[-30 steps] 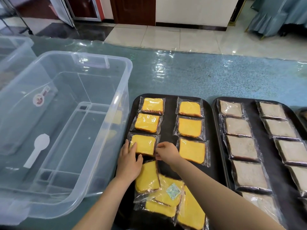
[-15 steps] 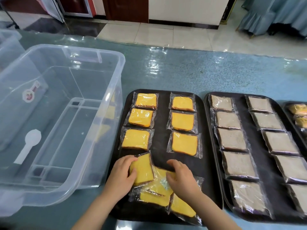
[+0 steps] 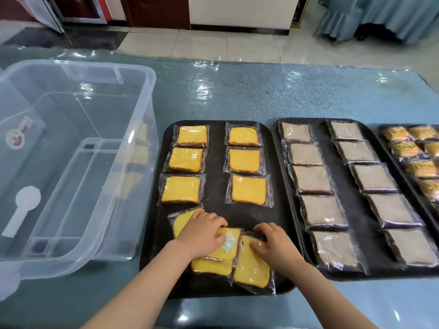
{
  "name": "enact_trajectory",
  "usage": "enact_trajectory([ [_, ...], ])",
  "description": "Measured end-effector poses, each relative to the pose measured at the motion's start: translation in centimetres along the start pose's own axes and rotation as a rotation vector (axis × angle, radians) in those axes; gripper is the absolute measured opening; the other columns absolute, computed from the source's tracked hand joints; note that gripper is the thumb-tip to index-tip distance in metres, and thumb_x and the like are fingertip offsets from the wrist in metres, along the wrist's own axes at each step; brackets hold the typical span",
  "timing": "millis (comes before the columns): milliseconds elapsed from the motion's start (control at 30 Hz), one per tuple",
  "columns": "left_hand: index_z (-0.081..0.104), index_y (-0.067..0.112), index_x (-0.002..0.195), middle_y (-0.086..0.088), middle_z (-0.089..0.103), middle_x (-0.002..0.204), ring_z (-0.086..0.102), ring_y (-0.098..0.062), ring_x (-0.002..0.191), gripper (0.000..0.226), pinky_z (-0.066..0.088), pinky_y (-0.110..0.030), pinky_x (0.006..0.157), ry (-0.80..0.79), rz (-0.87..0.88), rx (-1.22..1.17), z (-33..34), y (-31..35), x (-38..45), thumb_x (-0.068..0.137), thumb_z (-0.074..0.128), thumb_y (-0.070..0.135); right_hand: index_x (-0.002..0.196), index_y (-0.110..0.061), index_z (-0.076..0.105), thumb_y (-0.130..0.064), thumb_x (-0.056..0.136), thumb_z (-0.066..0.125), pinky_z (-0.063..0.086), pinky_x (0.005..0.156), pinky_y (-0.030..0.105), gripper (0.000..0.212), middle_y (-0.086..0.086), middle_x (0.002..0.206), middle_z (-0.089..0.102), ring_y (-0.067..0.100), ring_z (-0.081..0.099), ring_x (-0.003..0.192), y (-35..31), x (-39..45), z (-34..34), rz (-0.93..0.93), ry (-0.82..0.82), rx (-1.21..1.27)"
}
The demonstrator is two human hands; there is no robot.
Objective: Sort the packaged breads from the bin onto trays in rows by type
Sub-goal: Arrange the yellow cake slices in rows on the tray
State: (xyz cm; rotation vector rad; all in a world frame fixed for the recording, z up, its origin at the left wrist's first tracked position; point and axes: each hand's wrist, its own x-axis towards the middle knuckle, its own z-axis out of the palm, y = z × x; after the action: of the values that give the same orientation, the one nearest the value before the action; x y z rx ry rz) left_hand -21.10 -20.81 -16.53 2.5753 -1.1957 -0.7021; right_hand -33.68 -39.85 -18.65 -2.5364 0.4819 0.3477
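Both forearms reach forward over the near edge of the black tray on the blue tabletop. The left hand lies palm down, fingers curled over a loose yellow bread packet, its grip closed on the packet's edge. The right hand rests palm down on another yellow packet, thumb and fingers pinching its upper edge. Six yellow packets sit in two rows farther up the tray. Brown packets fill the neighbouring tray. The clear bin stands to the left.
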Motion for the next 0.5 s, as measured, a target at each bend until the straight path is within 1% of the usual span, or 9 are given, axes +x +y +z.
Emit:
enact_trajectory([
  [133, 0.054, 0.031, 0.128, 0.010, 0.055, 0.125, 0.044, -0.014, 0.123, 0.038, 0.017, -0.035, 0.115, -0.020, -0.066, -0.015, 0.7, -0.3, -0.7, 0.096, 0.042, 0.046, 0.122, -0.028, 0.053, -0.043, 0.087, 0.062, 0.045, 0.093, 0.024, 0.038, -0.009, 0.113, 0.054, 0.009, 0.051, 0.104, -0.3, -0.4, 0.4, 0.033, -0.019, 0.033],
  [267, 0.055, 0.032, 0.121, 0.013, 0.055, 0.115, 0.048, -0.012, 0.114, 0.033, 0.020, -0.034, 0.111, 0.016, -0.142, -0.008, 1.8, -0.5, -1.9, 0.096, 0.039, 0.047, 0.115, -0.025, 0.054, -0.041, 0.088, 0.059, 0.047, 0.086, 0.025, 0.031, -0.007, 0.107, 0.054, 0.011, 0.054, 0.099, -0.8, -0.7, 0.8, 0.070, -0.033, 0.020],
  [367, 0.054, 0.031, 0.119, 0.013, 0.054, 0.114, 0.048, -0.012, 0.112, 0.032, 0.022, -0.033, 0.110, 0.043, -0.178, -0.011, 2.4, -1.0, -2.9, 0.096, 0.037, 0.047, 0.114, -0.024, 0.054, -0.041, 0.090, 0.056, 0.046, 0.081, 0.024, 0.030, -0.006, 0.105, 0.053, 0.012, 0.055, 0.093, -1.2, -1.0, 1.1, 0.092, -0.057, -0.011],
  [500, 0.054, 0.031, 0.119, 0.013, 0.054, 0.113, 0.047, -0.011, 0.112, 0.032, 0.021, -0.031, 0.111, 0.042, -0.174, -0.008, 2.4, -1.2, -3.8, 0.097, 0.036, 0.046, 0.105, -0.022, 0.057, -0.043, 0.089, 0.057, 0.051, 0.078, 0.027, 0.026, -0.005, 0.101, 0.057, 0.012, 0.057, 0.087, -1.4, -1.2, 1.0, 0.135, -0.160, -0.014],
])
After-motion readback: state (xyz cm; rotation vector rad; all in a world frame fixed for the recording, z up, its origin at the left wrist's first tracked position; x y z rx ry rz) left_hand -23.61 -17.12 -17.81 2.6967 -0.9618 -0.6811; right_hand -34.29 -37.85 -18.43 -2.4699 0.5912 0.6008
